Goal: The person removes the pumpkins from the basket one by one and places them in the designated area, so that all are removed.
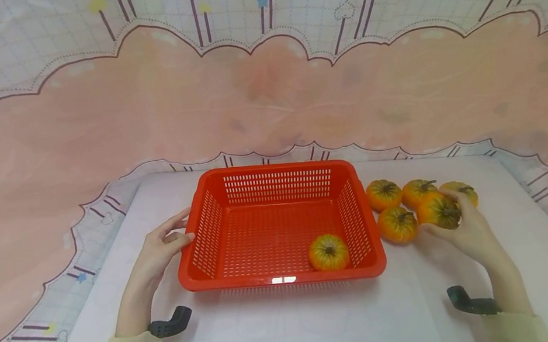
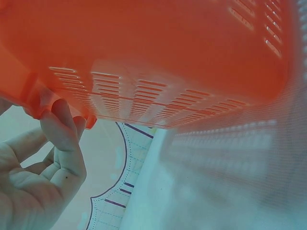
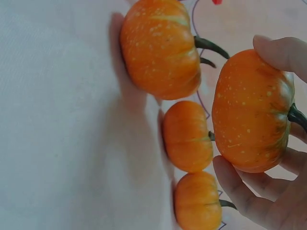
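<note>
My left hand (image 1: pixel 155 258) is at the left side of a red plastic basket (image 1: pixel 248 279), its bent fingers gripping the rim in the left wrist view. One small orange pumpkin (image 1: pixel 329 252) sits in the basket's front right corner. To the basket's right, my right hand (image 1: pixel 469 233) holds another pumpkin (image 3: pixel 252 115) between thumb and fingers, raised off the table. Several more pumpkins stand close by, among them one against the basket's right side (image 1: pixel 384 195), one nearer the front (image 1: pixel 397 226) and one partly behind the right hand (image 1: pixel 464 190).
A white cloth covers the table (image 1: pixel 298 333). Behind and around it hangs a pink and white patterned curtain (image 1: pixel 263 96). Dark bands with black pieces (image 1: pixel 171 322) are worn on both wrists.
</note>
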Demonstrator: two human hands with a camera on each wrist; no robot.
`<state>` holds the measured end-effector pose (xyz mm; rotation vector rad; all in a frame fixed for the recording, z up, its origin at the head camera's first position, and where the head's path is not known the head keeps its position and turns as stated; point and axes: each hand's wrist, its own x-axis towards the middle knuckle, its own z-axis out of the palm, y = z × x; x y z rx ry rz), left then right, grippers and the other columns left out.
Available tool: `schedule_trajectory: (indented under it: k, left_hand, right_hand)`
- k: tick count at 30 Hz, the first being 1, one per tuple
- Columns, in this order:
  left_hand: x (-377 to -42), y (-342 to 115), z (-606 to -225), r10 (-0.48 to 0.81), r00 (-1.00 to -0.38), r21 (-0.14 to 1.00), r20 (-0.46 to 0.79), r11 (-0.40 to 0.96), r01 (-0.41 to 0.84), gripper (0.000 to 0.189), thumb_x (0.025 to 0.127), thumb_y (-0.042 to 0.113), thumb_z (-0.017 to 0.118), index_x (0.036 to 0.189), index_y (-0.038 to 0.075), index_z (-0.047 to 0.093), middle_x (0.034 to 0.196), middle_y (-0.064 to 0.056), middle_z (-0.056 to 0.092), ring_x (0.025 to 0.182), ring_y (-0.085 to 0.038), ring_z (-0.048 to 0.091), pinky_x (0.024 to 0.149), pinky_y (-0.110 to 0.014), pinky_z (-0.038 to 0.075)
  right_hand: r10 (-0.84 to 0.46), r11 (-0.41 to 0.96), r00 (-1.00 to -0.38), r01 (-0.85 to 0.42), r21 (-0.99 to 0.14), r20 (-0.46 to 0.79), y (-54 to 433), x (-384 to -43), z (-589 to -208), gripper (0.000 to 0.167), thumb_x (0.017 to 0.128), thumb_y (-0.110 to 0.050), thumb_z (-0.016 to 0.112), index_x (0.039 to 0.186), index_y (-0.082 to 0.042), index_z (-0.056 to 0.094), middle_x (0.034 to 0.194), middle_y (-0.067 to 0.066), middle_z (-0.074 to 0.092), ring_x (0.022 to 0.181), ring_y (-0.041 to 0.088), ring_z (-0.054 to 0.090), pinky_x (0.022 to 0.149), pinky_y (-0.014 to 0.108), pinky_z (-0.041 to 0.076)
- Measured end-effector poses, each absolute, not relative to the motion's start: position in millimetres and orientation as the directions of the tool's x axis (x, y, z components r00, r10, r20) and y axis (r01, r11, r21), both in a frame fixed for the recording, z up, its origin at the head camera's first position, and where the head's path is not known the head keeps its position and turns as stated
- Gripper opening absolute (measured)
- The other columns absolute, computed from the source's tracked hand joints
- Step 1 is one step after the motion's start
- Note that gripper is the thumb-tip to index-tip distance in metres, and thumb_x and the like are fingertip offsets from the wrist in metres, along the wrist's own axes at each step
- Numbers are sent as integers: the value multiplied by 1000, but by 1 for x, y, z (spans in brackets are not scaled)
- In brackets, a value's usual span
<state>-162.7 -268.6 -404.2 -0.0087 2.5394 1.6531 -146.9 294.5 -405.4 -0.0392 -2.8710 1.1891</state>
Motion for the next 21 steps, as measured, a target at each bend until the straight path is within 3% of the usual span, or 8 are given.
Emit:
schedule_trajectory:
  k: [7,12,21]
  left_hand:
    - [-162,-269,-404,65,-994,917,-91,396,-59,61,95,26,58,150,18,34,137,-19,44,89,0,60,95,-38,45]
    - [-163,-269,-405,64,-994,917,-88,395,-56,61,95,25,58,150,17,34,135,-18,45,88,-1,61,92,-34,46]
    - [-162,-269,-403,61,-993,915,-99,398,-67,61,94,25,58,150,16,34,135,-18,45,88,0,61,92,-34,45]
  right_hand:
    - [44,713,-999,14,-701,26,300,-150,-414,91,85,-37,71,150,-3,19,151,33,23,135,58,21,101,74,21]
    - [55,720,-998,34,-693,8,303,-151,-420,92,85,-39,71,150,-1,18,151,34,21,135,58,21,101,74,21]
    - [77,724,-993,115,-680,-85,305,-154,-428,95,85,-45,68,152,-5,14,153,33,17,136,57,20,101,74,23]
